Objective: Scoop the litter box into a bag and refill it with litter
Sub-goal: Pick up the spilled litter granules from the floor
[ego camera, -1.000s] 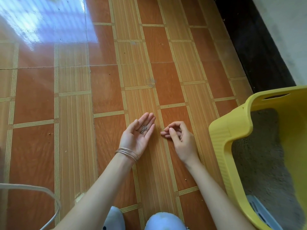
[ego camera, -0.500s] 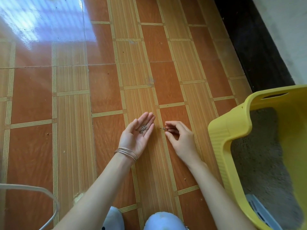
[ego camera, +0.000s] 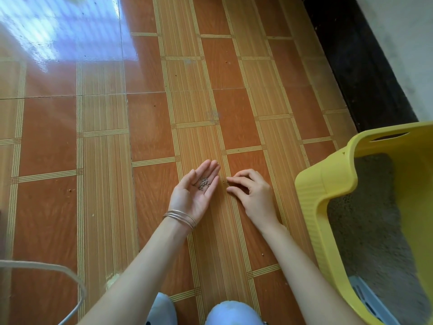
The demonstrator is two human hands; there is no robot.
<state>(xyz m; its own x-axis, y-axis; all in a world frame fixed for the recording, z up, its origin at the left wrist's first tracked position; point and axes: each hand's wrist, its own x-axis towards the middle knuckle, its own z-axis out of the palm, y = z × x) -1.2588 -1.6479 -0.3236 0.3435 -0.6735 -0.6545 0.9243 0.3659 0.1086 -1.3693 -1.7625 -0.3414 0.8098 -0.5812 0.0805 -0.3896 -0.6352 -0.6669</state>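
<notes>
Left hand (ego camera: 195,195) lies palm up, fingers straight and together, cupping a small pile of grey litter grains (ego camera: 204,182). Keep it level, I'd say. Right hand (ego camera: 251,191) just beside it has its fingertips pinched at a stray grain on the floor (ego camera: 150,127). Far right, the yellow litter box (ego camera: 328,191) holds a flat bed of grey litter.

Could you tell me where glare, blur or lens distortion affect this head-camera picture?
Head view: strong window glare whitens the floor tiles at upper left; wide-angle bending curves the tile lines and the wall edge; the left hand, its litter grains and the right hand are sharp; the litter box is evenly lit, slightly soft near the right edge.
</notes>
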